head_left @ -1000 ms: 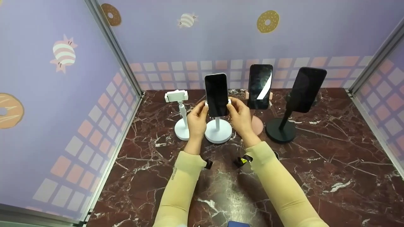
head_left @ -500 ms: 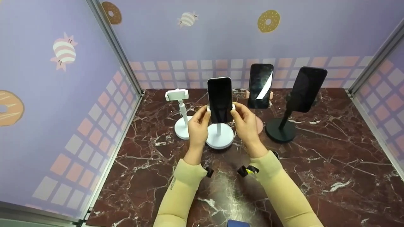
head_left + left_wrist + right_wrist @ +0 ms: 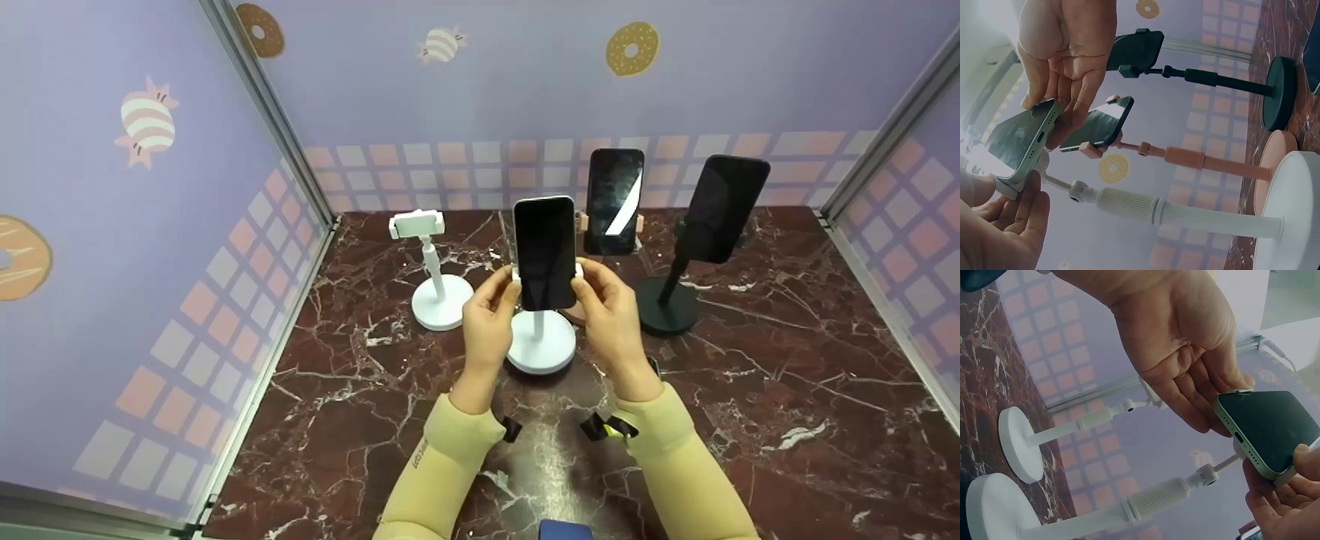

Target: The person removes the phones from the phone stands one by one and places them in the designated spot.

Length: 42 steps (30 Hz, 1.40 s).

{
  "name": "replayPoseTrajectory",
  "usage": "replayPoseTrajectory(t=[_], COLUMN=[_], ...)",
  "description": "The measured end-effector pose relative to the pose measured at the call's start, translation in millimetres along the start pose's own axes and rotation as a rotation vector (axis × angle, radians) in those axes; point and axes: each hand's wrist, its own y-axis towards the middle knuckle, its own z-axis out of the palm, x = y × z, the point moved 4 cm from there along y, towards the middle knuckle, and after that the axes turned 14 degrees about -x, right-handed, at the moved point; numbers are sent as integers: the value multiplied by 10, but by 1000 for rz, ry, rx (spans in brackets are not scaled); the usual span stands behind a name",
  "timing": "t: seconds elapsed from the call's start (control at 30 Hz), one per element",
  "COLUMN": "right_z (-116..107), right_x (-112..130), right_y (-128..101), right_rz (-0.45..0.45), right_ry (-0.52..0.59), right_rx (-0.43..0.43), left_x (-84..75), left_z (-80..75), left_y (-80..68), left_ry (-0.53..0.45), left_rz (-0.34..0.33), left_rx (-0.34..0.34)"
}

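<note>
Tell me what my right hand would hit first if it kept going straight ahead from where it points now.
Likely the pink stand with its phone, just behind your right hand; depth is hard to judge.

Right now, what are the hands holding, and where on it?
Both hands, left hand and right hand, pinch the white stand's clamp at its sides, phone in it.

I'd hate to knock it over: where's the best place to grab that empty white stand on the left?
Probably by its thin upright post, fingers closing from the two sides, coming in from the front. The round base lies flat on the marble table, and the clamp on top may swivel.
</note>
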Motion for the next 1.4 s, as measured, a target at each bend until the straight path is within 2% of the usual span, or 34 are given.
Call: replayPoseTrajectory(t=[0.63, 0.8, 1.03, 1.4], right_z=[-373, -413, -438, -477], right_x=[-17, -27, -59, -106], right_y=[-145, -187, -227, -263], right_rz=[-14, -33, -32, -19], right_ry=[19, 31, 45, 14], right_rx=[-69, -62, -72, -89], left_x=[41, 51, 90, 130], left_z=[211, 224, 225, 221], left_y=[-251, -288, -332, -373], left_ry=[-68, -52, -43, -24], left_rz=[-37, -34, -62, -26], left_rx=[84, 97, 98, 103])
